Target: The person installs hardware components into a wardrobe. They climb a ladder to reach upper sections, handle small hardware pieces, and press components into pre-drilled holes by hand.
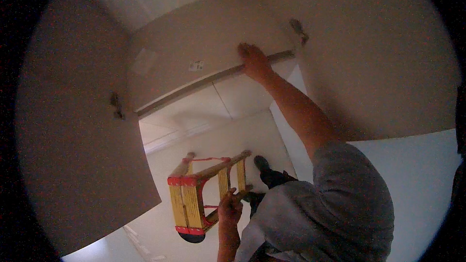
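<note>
My right hand (256, 64) is raised to the front edge strip (194, 86) of a brownish panel (208, 29). Its fingers curl in at the strip, and whether anything small is in them cannot be made out. Lower down, my left hand (230, 207) is closed, thumb and fingers drawn together in front of a yellow-and-red stepladder (187, 206). Anything between those fingers is too small or dark to name. The ladder stands on the pale floor, left of my left hand.
Large brownish panels rise at the left (73, 131) and right (383, 58), with a metal hinge (116, 106) on the left and another hinge (299, 31) on the right. A pale label (196, 65) sits on the middle panel. White panels (204, 104) lie below the strip. My dark shoe (262, 163) is beside the ladder.
</note>
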`<state>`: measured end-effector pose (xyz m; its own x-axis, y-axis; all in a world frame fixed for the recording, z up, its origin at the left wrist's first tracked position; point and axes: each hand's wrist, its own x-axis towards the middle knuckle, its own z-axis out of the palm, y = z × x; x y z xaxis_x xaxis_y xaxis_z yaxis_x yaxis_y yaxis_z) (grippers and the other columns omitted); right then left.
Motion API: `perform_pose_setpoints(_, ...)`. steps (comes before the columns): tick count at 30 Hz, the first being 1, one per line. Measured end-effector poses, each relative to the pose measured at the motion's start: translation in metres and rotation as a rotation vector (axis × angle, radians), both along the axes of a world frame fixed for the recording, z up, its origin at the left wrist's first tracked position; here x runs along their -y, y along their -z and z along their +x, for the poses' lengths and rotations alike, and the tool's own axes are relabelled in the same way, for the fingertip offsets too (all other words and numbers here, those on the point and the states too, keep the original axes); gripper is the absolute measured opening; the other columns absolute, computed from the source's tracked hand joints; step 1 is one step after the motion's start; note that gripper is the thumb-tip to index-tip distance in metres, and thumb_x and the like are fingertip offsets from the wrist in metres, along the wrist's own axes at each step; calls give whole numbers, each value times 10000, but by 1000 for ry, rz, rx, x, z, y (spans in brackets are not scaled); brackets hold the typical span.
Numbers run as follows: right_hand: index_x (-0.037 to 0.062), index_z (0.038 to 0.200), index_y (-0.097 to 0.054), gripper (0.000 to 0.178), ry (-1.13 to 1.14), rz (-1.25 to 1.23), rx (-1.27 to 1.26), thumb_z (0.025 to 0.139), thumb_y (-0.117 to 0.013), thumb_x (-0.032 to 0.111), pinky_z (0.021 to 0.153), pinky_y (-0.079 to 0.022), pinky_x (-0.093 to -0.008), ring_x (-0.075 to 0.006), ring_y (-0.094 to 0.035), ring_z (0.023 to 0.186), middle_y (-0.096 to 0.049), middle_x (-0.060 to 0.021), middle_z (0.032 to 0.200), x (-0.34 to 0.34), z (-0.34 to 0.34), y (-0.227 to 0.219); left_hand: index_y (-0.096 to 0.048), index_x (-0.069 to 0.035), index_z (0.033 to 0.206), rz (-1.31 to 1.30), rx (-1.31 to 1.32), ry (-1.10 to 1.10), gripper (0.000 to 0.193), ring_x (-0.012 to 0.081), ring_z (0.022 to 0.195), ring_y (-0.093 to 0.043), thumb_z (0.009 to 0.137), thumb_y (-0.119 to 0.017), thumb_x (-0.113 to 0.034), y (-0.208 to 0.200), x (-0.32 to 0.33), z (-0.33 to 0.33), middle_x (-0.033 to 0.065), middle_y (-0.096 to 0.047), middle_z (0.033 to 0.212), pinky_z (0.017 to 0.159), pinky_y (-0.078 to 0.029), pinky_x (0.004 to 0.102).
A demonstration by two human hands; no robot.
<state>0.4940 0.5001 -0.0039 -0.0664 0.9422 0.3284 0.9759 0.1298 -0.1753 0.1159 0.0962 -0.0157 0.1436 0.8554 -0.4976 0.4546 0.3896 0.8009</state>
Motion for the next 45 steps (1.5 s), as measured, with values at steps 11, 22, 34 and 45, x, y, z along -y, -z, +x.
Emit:
perform_pose_setpoints(11, 62, 1365, -538, 577, -132, 59, -42, 809, -693, 87, 1139, -403, -443, -368, -477, 1341, -518, -177, 1444, -12, 25, 28, -610, -17, 1179, -148, 276, -254, 234, 68, 580, -415, 1013, -562, -173, 0, -3, -21, -42, -519, 746, 507, -363, 215)
perform_pose_setpoints(22, 56, 1316, -580, 477, -26, -163, -34, 864, -689, 163, 1127, -407, -471, -355, -477, 1327, -523, -154, 1438, -9, 3, -48, -569, -2, 1232, -615, 1058, -885, 294, 66, 557, -478, 1049, -497, -220, 15, 6, -54, -8, -580, 849, 457, -382, 192)
perform_pose_setpoints(34, 48, 1373, -521, 446, 16, -224, -125, 927, -521, 54, 1094, -467, -423, -360, -555, 1278, -538, -171, 1428, -5, 3, -33, -559, -8, 1205, -598, 1094, -809, 284, 102, 634, -538, 1033, -543, -234, 24, 11, -49, 110, -637, 919, 463, -378, 203)
perform_pose_setpoints(45, 68, 1374, -533, 427, -143, -260, 367, 953, -497, 127, 1015, -518, -456, -333, -592, 1241, -554, -130, 1427, -6, 21, -48, -556, 8, 1182, -599, 1186, -770, 269, 117, 699, -594, 1025, -520, -207, 24, 17, -52, 122, -680, 970, 512, -413, 232)
